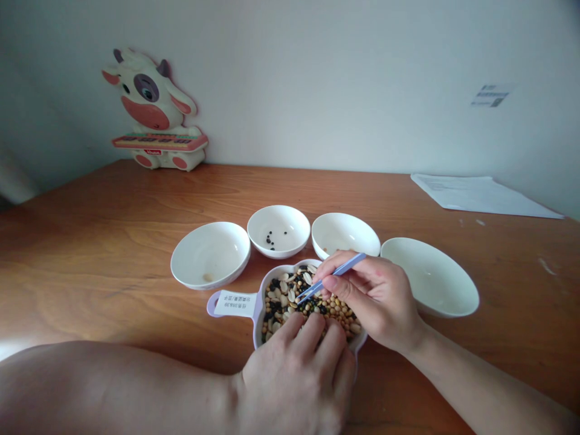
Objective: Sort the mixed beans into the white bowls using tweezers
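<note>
Currently: your right hand (376, 296) pinches blue tweezers (330, 278), tips in mixed beans (294, 302); your left hand (299, 374) curled on lilac dish (259, 302) near edge. 4 white bowls (211, 254) behind: few black beans (270, 240) sorted, most unsorted.
</note>
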### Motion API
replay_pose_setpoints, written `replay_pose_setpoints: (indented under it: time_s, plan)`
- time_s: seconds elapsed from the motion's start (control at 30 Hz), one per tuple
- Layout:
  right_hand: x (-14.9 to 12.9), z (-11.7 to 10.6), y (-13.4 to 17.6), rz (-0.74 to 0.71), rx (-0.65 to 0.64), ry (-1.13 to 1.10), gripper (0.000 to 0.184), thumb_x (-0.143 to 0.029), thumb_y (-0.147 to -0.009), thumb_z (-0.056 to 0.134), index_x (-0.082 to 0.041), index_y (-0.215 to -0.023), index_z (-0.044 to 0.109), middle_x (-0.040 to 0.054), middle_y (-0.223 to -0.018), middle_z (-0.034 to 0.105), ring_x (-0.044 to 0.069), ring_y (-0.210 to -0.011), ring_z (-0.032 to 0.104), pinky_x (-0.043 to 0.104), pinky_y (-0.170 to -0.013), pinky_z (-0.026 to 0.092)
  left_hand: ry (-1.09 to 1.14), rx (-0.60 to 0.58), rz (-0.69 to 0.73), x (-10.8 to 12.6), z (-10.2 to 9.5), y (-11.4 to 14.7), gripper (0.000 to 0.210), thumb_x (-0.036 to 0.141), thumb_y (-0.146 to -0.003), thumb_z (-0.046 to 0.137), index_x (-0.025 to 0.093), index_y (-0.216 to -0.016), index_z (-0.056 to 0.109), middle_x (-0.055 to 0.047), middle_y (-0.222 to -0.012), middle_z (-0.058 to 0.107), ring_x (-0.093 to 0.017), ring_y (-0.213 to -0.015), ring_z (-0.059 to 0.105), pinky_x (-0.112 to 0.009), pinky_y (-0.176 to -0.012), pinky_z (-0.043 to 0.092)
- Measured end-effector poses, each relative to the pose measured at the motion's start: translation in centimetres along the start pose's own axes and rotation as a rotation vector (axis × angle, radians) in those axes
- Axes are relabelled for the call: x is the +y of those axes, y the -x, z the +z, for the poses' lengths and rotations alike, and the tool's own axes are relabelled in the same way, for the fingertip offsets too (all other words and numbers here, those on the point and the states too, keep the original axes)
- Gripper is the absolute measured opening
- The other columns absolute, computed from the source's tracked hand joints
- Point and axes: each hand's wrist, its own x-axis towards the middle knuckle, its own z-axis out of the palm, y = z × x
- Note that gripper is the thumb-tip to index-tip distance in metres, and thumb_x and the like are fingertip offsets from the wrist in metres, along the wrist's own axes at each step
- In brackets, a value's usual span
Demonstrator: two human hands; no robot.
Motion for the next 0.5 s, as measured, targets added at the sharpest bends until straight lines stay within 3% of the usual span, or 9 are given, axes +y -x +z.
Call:
replay_pose_setpoints:
  time_s: [0.13,0.23,0.37,0.5]
  plan:
    - [-0.1,0.1,0.0,0.006,0.035,-0.056,0.009,-0.019,-0.089,0.061,-0.015,-0.084,0.068,0.0057,-0.082,0.071,0.015,-0.071,0.068,0.022,-0.059,0.056,0.001,-0.018,0.012,0.0,-0.1,0.0,0.015,0.024,-0.092,0.049,0.014,-0.093,0.06,-0.006,-0.089,0.058,-0.024,-0.077,0.058,-0.038,-0.061,0.051]
    - [0.0,-0.1,0.1,-0.047,0.061,0.027,0.009,-0.017,-0.09,0.059,-0.016,-0.086,0.067,0.0044,-0.081,0.07,0.014,-0.068,0.067,0.022,-0.06,0.055,0.002,-0.032,0.003,0.0,-0.2,-0.1,0.013,0.024,-0.092,0.048,0.015,-0.091,0.058,-0.005,-0.087,0.057,-0.023,-0.074,0.056,-0.037,-0.058,0.05]
    - [0.0,-0.7,-0.2,-0.267,0.159,0.309,0.01,-0.009,-0.087,0.059,-0.017,-0.086,0.066,0.0038,-0.082,0.07,0.016,-0.077,0.068,0.027,-0.069,0.056,0.004,-0.043,0.002,0.0,-0.3,-0.1,0.01,0.023,-0.092,0.049,0.016,-0.089,0.056,-0.004,-0.087,0.056,-0.022,-0.072,0.054,-0.037,-0.058,0.048]
    - [-0.3,-1.5,-0.8,-0.446,0.252,0.504,0.014,-0.004,-0.085,0.058,-0.017,-0.083,0.065,0.0037,-0.078,0.071,0.017,-0.074,0.068,0.027,-0.068,0.055,-0.008,-0.051,0.003,0.0,-0.3,-0.2,0.011,0.024,-0.092,0.049,0.015,-0.091,0.056,-0.006,-0.089,0.057,-0.022,-0.074,0.054,-0.036,-0.058,0.047]
